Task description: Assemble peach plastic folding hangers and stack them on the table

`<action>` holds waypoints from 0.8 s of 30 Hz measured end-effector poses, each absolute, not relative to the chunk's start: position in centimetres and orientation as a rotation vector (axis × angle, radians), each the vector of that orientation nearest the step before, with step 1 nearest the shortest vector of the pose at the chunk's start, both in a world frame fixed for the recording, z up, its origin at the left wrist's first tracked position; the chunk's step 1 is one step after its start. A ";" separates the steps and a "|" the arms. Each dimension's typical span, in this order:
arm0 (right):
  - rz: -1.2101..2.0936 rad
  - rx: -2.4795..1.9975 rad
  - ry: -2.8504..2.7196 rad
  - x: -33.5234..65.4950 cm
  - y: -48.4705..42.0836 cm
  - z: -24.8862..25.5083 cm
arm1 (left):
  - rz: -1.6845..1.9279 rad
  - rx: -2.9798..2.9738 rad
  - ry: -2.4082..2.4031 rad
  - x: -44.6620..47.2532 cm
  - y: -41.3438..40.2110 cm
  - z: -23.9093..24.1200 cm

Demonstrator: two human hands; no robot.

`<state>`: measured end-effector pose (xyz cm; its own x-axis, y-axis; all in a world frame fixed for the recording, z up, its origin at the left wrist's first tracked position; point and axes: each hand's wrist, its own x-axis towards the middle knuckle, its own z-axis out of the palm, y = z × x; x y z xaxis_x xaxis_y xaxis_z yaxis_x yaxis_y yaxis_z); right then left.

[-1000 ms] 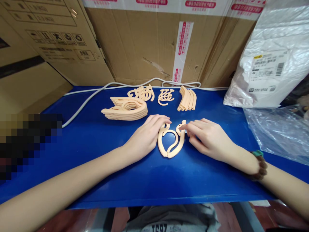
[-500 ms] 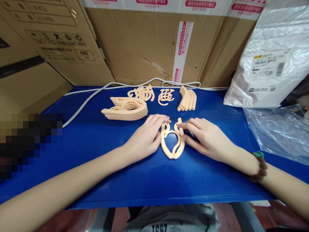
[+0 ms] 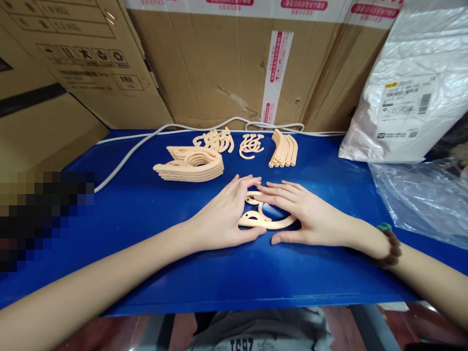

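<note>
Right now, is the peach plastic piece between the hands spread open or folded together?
Folded: the peach piece lies flat as one closed curve on the blue table, left hand and right hand cupping it.

front: bare blue table (image 3: 234, 273) | behind: hanger stack (image 3: 190, 165), boxes (image 3: 219, 63)
</note>
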<state>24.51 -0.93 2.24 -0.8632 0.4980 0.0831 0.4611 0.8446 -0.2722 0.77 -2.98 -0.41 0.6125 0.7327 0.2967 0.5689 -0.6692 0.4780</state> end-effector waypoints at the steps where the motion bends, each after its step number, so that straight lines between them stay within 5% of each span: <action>1: 0.385 -0.776 -2.861 24.5 -1.0 2.3 | 0.676 2.488 1.047 0.8 -2.9 -0.5; 19: 0.368 -0.948 -2.624 24.9 -0.5 3.0 | 0.730 2.556 1.110 0.4 -2.6 -0.1; 24: 0.594 -1.150 -2.359 25.2 -0.1 3.2 | 0.840 2.665 1.164 0.1 -2.6 0.3</action>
